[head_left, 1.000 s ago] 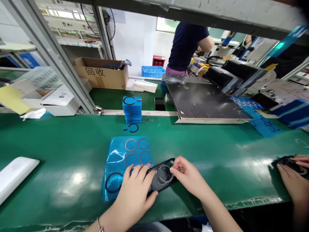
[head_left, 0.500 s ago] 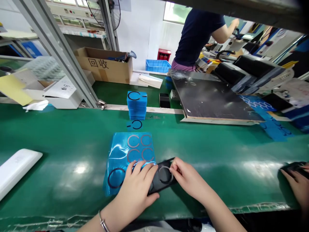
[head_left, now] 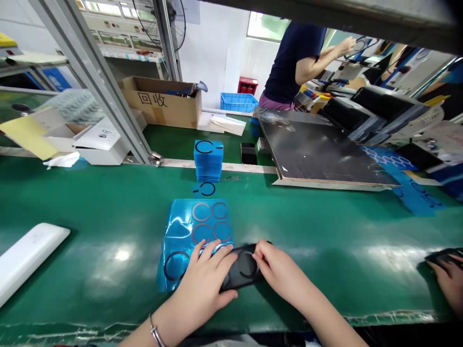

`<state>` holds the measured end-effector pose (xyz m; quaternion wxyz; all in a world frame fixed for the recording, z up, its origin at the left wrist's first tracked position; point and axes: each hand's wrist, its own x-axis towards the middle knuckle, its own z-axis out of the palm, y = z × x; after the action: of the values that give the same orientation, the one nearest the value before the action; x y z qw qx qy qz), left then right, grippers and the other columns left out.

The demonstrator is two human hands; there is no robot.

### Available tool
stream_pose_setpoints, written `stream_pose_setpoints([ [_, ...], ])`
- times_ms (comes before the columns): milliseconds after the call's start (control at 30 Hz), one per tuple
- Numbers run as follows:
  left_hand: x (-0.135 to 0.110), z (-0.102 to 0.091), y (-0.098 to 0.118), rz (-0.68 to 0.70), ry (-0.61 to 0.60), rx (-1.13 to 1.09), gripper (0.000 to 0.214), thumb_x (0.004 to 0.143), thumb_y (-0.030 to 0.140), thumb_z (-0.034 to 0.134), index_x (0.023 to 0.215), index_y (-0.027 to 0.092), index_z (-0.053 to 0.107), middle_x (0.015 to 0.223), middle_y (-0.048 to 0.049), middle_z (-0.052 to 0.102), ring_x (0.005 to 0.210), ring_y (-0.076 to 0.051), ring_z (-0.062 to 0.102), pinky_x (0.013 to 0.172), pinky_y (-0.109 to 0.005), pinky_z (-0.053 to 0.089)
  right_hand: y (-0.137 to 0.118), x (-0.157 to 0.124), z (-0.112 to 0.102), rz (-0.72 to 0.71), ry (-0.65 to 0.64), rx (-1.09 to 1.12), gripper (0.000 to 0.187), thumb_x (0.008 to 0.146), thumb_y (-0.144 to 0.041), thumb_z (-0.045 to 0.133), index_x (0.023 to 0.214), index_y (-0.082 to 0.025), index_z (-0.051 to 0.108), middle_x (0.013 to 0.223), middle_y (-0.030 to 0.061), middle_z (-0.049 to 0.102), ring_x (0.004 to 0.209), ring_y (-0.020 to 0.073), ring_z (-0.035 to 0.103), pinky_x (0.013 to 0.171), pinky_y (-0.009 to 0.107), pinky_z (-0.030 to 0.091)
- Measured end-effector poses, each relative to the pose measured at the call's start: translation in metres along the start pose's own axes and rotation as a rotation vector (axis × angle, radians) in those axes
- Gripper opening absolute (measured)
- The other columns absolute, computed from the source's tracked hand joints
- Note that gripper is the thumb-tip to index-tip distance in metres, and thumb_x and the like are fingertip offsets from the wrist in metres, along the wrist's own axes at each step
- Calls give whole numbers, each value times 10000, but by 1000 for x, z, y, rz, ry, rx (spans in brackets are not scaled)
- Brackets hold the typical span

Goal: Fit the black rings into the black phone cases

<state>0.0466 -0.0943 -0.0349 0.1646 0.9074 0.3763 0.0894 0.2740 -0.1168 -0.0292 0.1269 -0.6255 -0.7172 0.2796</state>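
Observation:
A black phone case [head_left: 243,278] lies slightly slanted on the green bench with a dark ring [head_left: 241,264] on its face. My left hand [head_left: 204,274] spans the case's left end, its fingers along the upper edge and its thumb by the lower edge, holding it down. At the ring's right side, my right hand [head_left: 273,262] is closed in a pinch; what is between the fingertips is hidden. Partly under my left hand is a blue sheet [head_left: 177,221] with several pinkish open rings and one larger black ring [head_left: 176,266].
Beyond the sheet stands a stack of blue cards [head_left: 208,166], with one loose card [head_left: 204,189] before it. A dark board [head_left: 321,149] fills the back right. On the left lies a white block [head_left: 32,255]. Another person's hand [head_left: 446,277] is at the far right.
The ring on the case looked greyish and now looks dark. My right fingers remain pinched at its right side. My left hand has stayed on the case; the view has shifted slightly.

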Motion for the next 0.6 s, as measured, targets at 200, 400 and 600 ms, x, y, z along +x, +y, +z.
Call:
stream_pose_setpoints([
  [200,-2,4,0,73,40,119,564,783,373,756,1316,312,580,1419,-62,586,1257,-393,516,1054,-671,311,-3,2,8,-83,7,-157,198,897,-69,389,849,-231,494,771,37,621,689,194,583,609,276,388],
  [400,-1,10,1,40,118,100,543,784,569,709,1265,334,618,1384,-32,613,1232,-349,534,1083,-614,289,9,-8,2,-165,100,-240,247,983,-159,406,1033,-178,647,962,112,688,895,260,589,806,397,450],
  [600,-2,11,3,44,120,82,530,791,546,705,1262,319,621,1373,-33,621,1227,-344,530,1086,-597,275,24,-32,5,-341,300,-338,232,961,-261,570,1153,-256,700,1142,64,711,1062,292,532,917,462,422],
])
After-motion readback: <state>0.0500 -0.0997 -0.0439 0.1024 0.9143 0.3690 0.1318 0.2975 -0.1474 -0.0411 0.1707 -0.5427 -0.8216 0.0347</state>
